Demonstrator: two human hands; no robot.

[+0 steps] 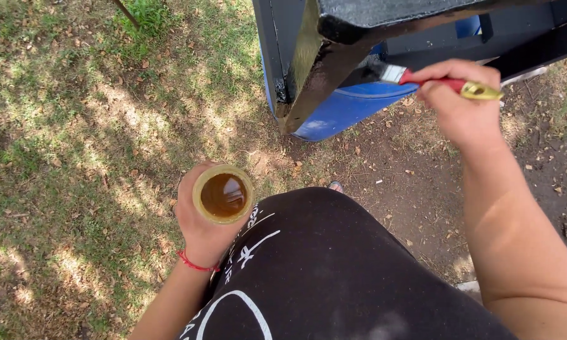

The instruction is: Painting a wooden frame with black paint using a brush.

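Paintbrush (422, 77): bristles on the black-painted frame (324, 56), red handle clamped in your right hand (463, 104). Left hand (201, 220) wrapped around a yellowish cup (223, 194) of brown liquid, probably thinner, above your lap. Blue barrel (346, 107) behind the frame, on dirt.

What we cannot see in full

Our right hand (463, 104) covers most of the brush (422, 79) handle; the black frame (334, 44) and blue barrel (349, 107) run off the top edge, the barrel mostly hidden behind the frame.
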